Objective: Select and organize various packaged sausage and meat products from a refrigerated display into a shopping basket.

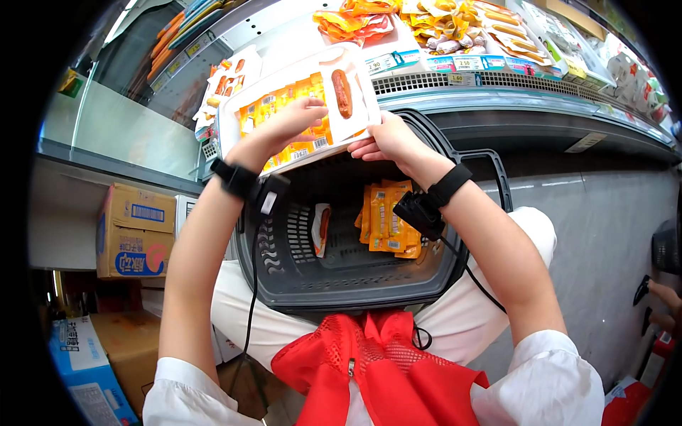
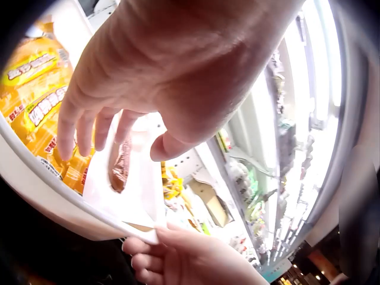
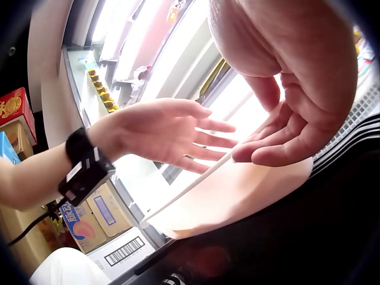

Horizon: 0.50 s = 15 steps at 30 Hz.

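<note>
A white tray (image 1: 369, 106) is tilted over the back of a dark shopping basket (image 1: 320, 292). Orange packets (image 1: 254, 117) line much of the tray, beside a white strip bearing a reddish-brown sausage (image 1: 341, 94). My right hand (image 1: 396, 144) pinches the tray's near right edge between thumb and fingers, as the right wrist view also shows. Over the packets hovers my left hand (image 1: 288, 126), its fingers spread and nothing in its grasp in the left wrist view. Inside the basket lie a stack of orange packets (image 1: 387, 216) and a narrow white pack with a sausage (image 1: 322, 231).
A refrigerated shelf (image 1: 455, 96) with price tags and bagged sausages (image 1: 447, 28) runs behind the tray. Cardboard boxes (image 1: 135, 231) are stacked at the left. The basket's handle (image 1: 501, 177) sticks out at its right. Another person's leg (image 1: 664, 291) shows at the far right.
</note>
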Available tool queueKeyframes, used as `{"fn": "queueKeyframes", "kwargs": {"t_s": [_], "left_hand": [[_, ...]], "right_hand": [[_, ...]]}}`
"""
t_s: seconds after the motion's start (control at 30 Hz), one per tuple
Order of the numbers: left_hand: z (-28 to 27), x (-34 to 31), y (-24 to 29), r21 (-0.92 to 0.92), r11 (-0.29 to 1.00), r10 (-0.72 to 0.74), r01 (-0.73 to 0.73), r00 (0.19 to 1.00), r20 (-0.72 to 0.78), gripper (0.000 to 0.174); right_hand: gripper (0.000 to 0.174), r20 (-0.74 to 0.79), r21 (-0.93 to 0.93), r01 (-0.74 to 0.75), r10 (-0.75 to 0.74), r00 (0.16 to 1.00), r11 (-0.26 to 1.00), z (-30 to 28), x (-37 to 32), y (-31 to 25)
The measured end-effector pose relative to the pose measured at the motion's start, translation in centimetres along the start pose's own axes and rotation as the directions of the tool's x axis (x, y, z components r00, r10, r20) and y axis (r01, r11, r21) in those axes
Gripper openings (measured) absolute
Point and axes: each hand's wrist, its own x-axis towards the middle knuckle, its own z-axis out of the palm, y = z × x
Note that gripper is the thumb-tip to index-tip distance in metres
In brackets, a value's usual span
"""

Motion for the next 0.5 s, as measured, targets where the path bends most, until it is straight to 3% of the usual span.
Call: {"fn": "queueKeyframes", "kwargs": {"t_s": [0.07,0.17,0.2,0.27,0.3,0.4,0.43,0.5], "left_hand": [[0.4,2.7,-0.2,-0.146,0.961,-0.234,0.234,0.972,0.02,0.047],[1.5,4.2,0.5,-0.195,0.938,-0.283,0.286,0.958,0.044,0.048],[1.5,5.2,-0.1,-0.192,0.938,-0.285,0.289,0.957,0.051,0.048],[1.4,6.2,-1.2,0.011,0.97,-0.241,0.241,0.97,-0.027,0.048],[1.3,6.0,-1.3,0.038,0.972,-0.23,0.233,0.971,-0.073,0.04],[-0.4,4.9,-0.8,-0.032,0.967,-0.252,0.251,0.966,-0.049,0.03],[-0.6,4.3,-0.7,-0.037,0.978,-0.21,0.207,0.972,-0.104,0.022],[-1.8,3.6,-1.0,-0.085,0.992,-0.108,0.094,0.979,-0.175,0.024]], "right_hand": [[0.033,0.012,-0.013,0.004,-0.004,1.0,1.0,-0.3,0.0,0.3],[0.028,0.059,-0.042,-0.076,0.078,0.995,0.996,-0.4,0.0,0.6],[0.028,0.054,-0.038,-0.08,0.082,0.995,0.996,-0.5,0.0,0.6],[0.026,0.043,-0.004,-0.058,0.058,0.997,0.998,-0.3,-0.1,0.6],[0.026,0.04,0.012,-0.047,0.046,0.998,0.999,-0.1,-0.1,0.7],[0.026,0.015,0.069,0.004,-0.005,1.0,0.998,0.4,0.1,0.8],[0.027,0.005,0.067,0.009,-0.009,1.0,0.998,0.5,0.1,0.7],[0.028,0.019,0.077,0.012,-0.014,1.0,0.997,0.3,0.1,0.4]]}}
